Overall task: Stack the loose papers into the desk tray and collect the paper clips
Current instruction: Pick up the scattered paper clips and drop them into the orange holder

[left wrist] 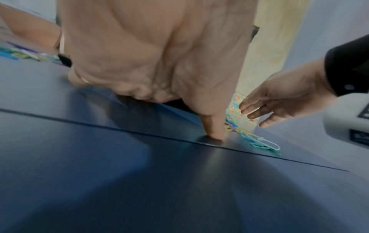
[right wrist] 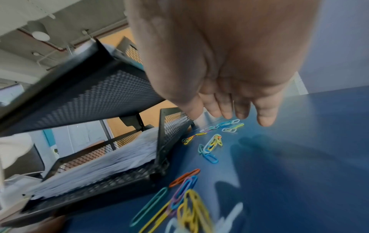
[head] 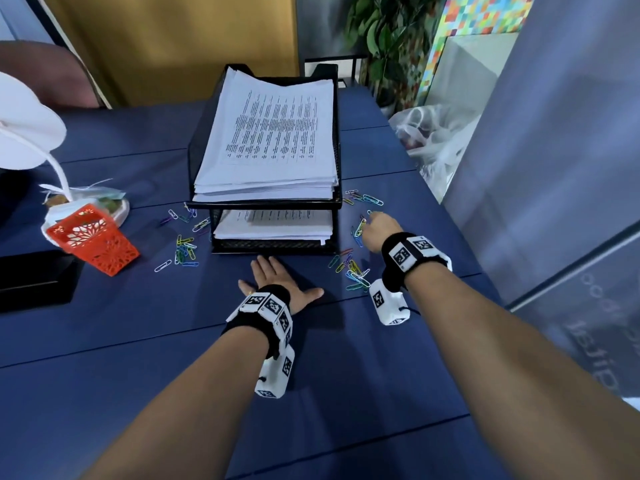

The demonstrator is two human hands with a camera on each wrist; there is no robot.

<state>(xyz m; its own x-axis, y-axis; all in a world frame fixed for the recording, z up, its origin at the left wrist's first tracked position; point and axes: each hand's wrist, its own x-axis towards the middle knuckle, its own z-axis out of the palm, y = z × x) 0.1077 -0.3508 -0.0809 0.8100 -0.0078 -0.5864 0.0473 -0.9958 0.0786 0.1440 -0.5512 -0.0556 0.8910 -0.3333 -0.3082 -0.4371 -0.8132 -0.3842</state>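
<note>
1. A dark blue tabletop [head: 138,358] with thin seams is filling most of the head view, with an ochre wall along the upper left of the frame and a green leafy plant [head: 381,32] at the top right.
2. A black mesh two-tier desk tray [head: 332,202] is standing in the upper centre of the head view; a thick stack of printed white papers [head: 270,133] is lying in its top tier and a thinner stack of white papers [head: 277,226] is lying in the bottom tier.
3. Coloured paper clips are lying scattered on the table on both sides of the tray: one loose cluster [head: 183,244] left of it, another group [head: 353,268] to the lower right, and a few more [head: 367,199] by the tray's right front corner.
4. The right hand [head: 379,230] is hovering over the clips right of the tray, fingers extended and relaxed, holding nothing in the right wrist view.
5. The left hand [head: 277,282] is lying flat on the table just in front of the tray, fingers spread, gripping nothing.
6. An orange perforated plastic basket [head: 93,240] is sitting tilted at the left of the frame, beside a white desk lamp [head: 27,126].
7. A clear plastic bag [head: 436,140] is resting at the table's right edge.
</note>
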